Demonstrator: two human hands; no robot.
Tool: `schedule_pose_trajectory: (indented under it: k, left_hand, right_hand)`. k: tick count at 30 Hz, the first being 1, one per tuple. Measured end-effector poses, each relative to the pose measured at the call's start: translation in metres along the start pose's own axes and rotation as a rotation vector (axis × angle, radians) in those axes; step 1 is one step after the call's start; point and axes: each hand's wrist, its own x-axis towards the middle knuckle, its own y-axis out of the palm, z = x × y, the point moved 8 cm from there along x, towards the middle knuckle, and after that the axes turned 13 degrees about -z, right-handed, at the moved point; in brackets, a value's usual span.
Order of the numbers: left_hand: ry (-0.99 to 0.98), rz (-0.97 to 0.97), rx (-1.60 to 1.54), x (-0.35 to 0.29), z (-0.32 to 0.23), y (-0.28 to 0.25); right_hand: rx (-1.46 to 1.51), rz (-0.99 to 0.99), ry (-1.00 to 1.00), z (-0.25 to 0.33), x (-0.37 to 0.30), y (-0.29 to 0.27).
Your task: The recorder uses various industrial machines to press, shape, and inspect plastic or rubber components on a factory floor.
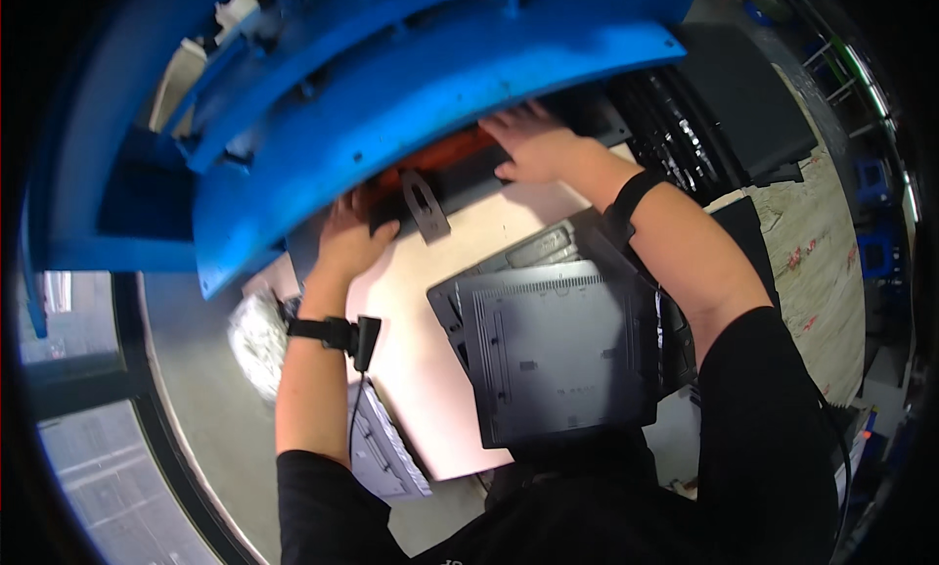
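Note:
Both hands reach under the lower edge of a large blue machine frame point(430, 100). My left hand point(352, 234) lies at the left end of a dark bar point(469, 186), its thumb apart and its fingertips partly hidden in shadow. My right hand point(536, 146) lies on the right part of that bar, fingers stretched forward and thumb apart. Neither hand visibly holds anything. Between them, a slotted metal clamp point(424, 206) sits over the bar. An orange-red surface point(440, 154) shows beneath the blue frame.
A pale board point(391, 389) spans below my hands. Stacked on it are grey and black plastic panels point(562, 355). Glossy black parts point(675, 125) and a dark panel point(748, 100) lie at the right. A clear plastic bag point(257, 340) and a grey ribbed part point(384, 448) are left.

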Motion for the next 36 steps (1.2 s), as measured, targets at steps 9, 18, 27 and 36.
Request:
schedule_pose_trajectory:
  k: [9,18,27,36]
  left_hand:
    - [0.181,-0.300,0.165,-0.006,-0.005,-0.014]
    - [0.148,-0.300,0.101,-0.019,-0.014,0.001]
    - [0.086,-0.182,0.030,0.001,-0.017,-0.001]
    - [0.025,0.291,0.094,-0.056,-0.017,-0.016]
  right_hand:
    - [-0.100,-0.047,-0.034,0.011,0.006,-0.014]
    - [-0.119,-0.218,-0.069,0.004,-0.009,0.002]
    - [-0.099,-0.040,-0.021,-0.007,-0.001,-0.014]
    - [-0.020,-0.179,-0.057,0.017,-0.096,-0.091]
